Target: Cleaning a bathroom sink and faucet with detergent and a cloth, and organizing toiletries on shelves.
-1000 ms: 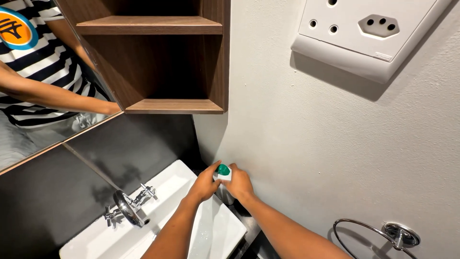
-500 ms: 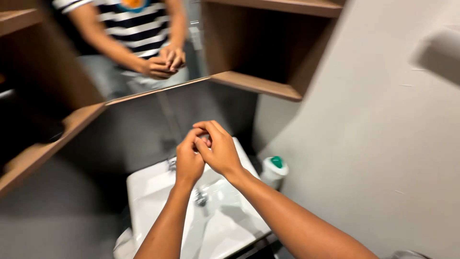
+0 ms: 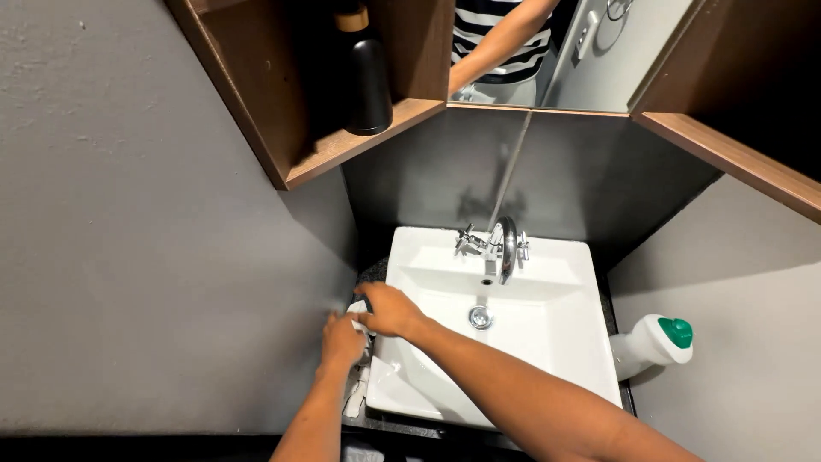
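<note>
Both my hands are at the left rim of a white square sink (image 3: 547,342). My left hand (image 3: 341,342) and my right hand (image 3: 389,310) are closed together on a white cloth (image 3: 357,387) that lies on the dark counter beside the basin; part of it hangs below my left hand. A small dark object sits between my fingers, too hidden to identify. A chrome tap (image 3: 502,246) stands at the back of the basin, and the drain (image 3: 481,317) is just right of my right hand.
A white soap bottle with a green cap (image 3: 654,342) stands right of the sink. A black bottle (image 3: 366,73) sits on the wooden shelf at upper left. A mirror (image 3: 534,51) shows a striped shirt. Another wooden shelf (image 3: 735,154) juts out at upper right.
My view swung left. My hands left the green-capped bottle, rubbed together above the basin, then dropped to the sink's left rim onto the white cloth.
</note>
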